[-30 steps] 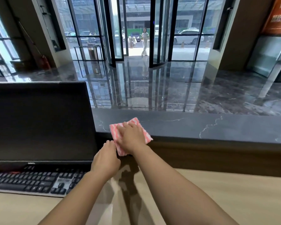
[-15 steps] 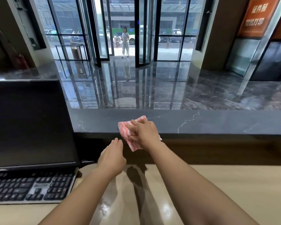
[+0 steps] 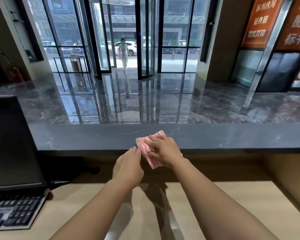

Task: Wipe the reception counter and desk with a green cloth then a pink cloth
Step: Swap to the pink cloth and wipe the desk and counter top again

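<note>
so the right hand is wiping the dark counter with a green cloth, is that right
No, the cloth is pink-and-white striped, not green. The head view shows the right hand holding it on the dark counter, at its near edge.

Readable: orange wall sign "标书代写", "证件照"; adjacent orange panel "标书".
</note>
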A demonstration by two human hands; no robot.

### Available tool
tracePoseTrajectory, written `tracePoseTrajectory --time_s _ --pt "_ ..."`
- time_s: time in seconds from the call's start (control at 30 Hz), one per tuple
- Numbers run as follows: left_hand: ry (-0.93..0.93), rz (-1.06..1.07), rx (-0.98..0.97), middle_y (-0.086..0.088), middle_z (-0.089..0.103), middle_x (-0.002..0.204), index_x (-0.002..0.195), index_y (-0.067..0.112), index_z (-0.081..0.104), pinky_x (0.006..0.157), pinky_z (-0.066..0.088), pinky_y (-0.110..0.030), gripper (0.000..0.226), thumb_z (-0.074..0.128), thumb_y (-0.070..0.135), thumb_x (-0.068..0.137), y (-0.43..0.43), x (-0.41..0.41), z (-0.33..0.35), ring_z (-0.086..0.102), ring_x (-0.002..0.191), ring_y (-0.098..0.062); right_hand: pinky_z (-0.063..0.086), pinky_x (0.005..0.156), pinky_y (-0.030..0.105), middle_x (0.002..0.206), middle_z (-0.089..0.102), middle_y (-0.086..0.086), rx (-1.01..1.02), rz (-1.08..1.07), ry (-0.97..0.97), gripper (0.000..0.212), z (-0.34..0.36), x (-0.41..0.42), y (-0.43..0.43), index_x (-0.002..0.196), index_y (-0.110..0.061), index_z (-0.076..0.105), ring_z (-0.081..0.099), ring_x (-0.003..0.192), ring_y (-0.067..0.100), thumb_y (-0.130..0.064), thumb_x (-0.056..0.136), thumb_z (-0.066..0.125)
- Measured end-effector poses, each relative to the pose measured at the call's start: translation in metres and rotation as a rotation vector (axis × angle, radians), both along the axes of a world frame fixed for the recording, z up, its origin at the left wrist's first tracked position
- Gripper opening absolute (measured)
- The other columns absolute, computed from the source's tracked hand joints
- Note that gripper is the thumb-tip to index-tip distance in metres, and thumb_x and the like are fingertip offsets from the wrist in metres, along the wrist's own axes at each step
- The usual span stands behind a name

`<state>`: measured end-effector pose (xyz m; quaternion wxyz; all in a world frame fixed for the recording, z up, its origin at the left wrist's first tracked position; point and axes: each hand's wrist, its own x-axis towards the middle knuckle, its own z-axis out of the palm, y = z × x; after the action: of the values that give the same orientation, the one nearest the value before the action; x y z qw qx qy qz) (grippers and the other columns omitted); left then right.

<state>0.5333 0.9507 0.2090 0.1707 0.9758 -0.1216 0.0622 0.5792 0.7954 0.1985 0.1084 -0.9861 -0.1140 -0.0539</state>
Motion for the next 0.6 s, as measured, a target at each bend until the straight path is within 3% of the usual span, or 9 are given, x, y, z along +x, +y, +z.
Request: tracePoseTrajectory --time_s 0.2,0.3,0.47,0.6 --pt "0.004 0.010 0.009 0.000 0.043 0.146 0.138 0.020 0.042 0.105 0.039 -0.029 0.050 0.058 0.011 0.091 -0.062 -0.009 0.004 0.043 0.133 -0.016 0.013 0.119 0.038 0.159 0.027 -0.011 0.049 -0.012 0.018 0.053 -0.002 -0.009 -0.074 0.150 -0.037 0.034 0.016 0.148 0.012 -0.043 0.099 0.048" --pt "-0.007 -0.001 0.048 -0.002 0.042 0.146 0.137 0.019 0.043 0.107 0.039 -0.031 0.049 0.057 0.009 0.091 -0.096 -0.009 0.004 0.043 0.132 -0.018 0.012 0.119 0.037 0.159 0.026 -0.012 0.076 -0.027 0.035 0.053 -0.002 -0.014 -0.119 0.149 -0.037 0.036 0.015 0.148 0.011 -0.044 0.098 0.049" --pt "-0.075 -0.052 0.105 -0.002 0.033 0.154 0.146 0.018 0.033 0.119 0.019 -0.033 0.060 0.055 0.009 0.092 -0.150 -0.010 0.000 0.030 0.142 -0.018 0.012 0.120 0.038 0.158 0.026 -0.013 0.118 -0.075 0.041 0.054 -0.002 -0.028 -0.184 0.148 -0.037 0.038 0.016 0.148 0.010 -0.043 0.096 0.053" --pt "-0.075 -0.075 0.147 -0.001 0.029 0.155 0.148 0.019 0.030 0.121 0.011 -0.035 0.061 0.054 0.011 0.092 -0.189 -0.012 -0.008 0.022 0.145 -0.015 0.013 0.121 0.040 0.157 0.029 -0.013 0.160 -0.133 0.049 0.054 -0.002 -0.041 -0.235 0.146 -0.038 0.041 0.018 0.148 0.009 -0.041 0.094 0.059"
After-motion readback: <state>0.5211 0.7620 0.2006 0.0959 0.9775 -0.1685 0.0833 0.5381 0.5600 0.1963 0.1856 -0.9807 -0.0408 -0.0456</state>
